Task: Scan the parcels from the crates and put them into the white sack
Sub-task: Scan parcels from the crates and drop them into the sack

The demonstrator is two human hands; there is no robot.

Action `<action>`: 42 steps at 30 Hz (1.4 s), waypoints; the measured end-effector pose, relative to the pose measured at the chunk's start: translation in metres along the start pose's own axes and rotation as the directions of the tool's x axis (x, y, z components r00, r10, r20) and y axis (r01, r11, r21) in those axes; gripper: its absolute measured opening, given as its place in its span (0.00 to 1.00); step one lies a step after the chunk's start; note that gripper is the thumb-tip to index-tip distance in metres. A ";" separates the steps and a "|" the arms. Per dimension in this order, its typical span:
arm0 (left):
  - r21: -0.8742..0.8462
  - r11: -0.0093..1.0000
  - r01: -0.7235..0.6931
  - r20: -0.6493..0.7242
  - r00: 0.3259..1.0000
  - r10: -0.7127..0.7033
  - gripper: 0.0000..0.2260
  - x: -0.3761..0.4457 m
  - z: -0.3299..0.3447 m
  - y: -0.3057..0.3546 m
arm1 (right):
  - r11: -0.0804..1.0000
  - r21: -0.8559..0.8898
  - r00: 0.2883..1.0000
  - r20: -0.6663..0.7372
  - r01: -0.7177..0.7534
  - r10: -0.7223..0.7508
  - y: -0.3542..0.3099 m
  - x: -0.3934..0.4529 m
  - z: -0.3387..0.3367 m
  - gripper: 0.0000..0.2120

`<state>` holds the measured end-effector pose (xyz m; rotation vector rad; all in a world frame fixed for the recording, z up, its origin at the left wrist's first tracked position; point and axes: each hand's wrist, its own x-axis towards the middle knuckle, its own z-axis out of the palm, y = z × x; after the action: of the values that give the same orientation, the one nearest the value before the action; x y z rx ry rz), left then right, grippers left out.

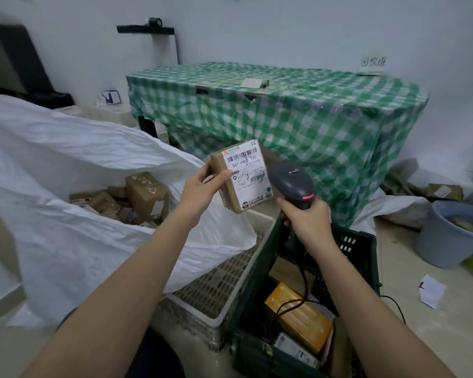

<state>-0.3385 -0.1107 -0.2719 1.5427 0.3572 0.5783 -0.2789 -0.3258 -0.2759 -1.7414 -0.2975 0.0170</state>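
My left hand [202, 188] holds a brown cardboard parcel [242, 177] upright in the air, its white barcode label facing me. My right hand [307, 221] grips a dark grey barcode scanner [292, 184], whose head points at the parcel's right edge from close by. The scanner's cable hangs down into the dark green crate [358, 241] below my right arm, where an orange box [298, 317] and other parcels lie. The white sack [66, 165] gapes at left with several brown parcels [145, 196] inside. A beige crate [216, 293] stands between sack and green crate.
A table under a green checked cloth [284, 113] stands behind the crates. A grey bucket [445, 236] sits on the floor at right, with a scrap of white paper [432, 290] near it. Crumpled white sacking and a cardboard box lie by the far right wall.
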 end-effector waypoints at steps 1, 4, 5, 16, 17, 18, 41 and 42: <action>0.006 1.000 -0.016 -0.031 0.999 0.016 0.25 -0.002 -0.012 0.006 | 1.000 -0.003 1.000 -0.010 0.009 -0.009 -0.003 0.003 0.006 0.08; 0.054 0.997 -0.056 -0.116 0.991 0.062 0.30 -0.006 -0.056 0.024 | 0.999 -0.017 0.999 0.002 0.037 -0.037 -0.012 0.011 0.027 0.08; 0.091 0.995 -0.046 -0.141 0.988 0.059 0.31 -0.007 -0.071 0.031 | 0.999 -0.027 0.999 0.018 0.040 -0.040 -0.014 0.014 0.035 0.07; 0.561 0.828 -0.013 -0.115 0.989 0.093 0.28 -0.016 -0.096 0.049 | 0.991 -0.070 0.991 0.065 -0.111 0.116 0.014 0.023 0.047 0.07; 0.520 0.853 -0.045 -0.073 0.993 0.097 0.25 -0.022 -0.078 0.047 | 0.988 -0.057 0.988 0.057 -0.142 0.145 0.023 0.020 0.037 0.06; 0.472 0.879 -0.071 -0.029 0.995 0.096 0.22 -0.027 -0.060 0.043 | 0.983 -0.041 0.983 0.050 -0.177 0.179 0.032 0.017 0.026 0.06; 0.809 0.567 0.157 0.350 0.646 -0.679 0.21 -0.050 0.191 -0.326 | 0.797 -0.032 0.794 -0.119 -0.604 0.597 0.346 0.019 -0.075 0.06; 0.814 0.564 0.142 0.357 0.642 -0.678 0.22 -0.051 0.194 -0.337 | 0.785 -0.049 0.783 -0.122 -0.618 0.609 0.357 0.018 -0.075 0.07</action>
<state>-0.2297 -0.2781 -0.6093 2.2010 0.4451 -0.6420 -0.1807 -0.4515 -0.6042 -1.8517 0.3674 0.3985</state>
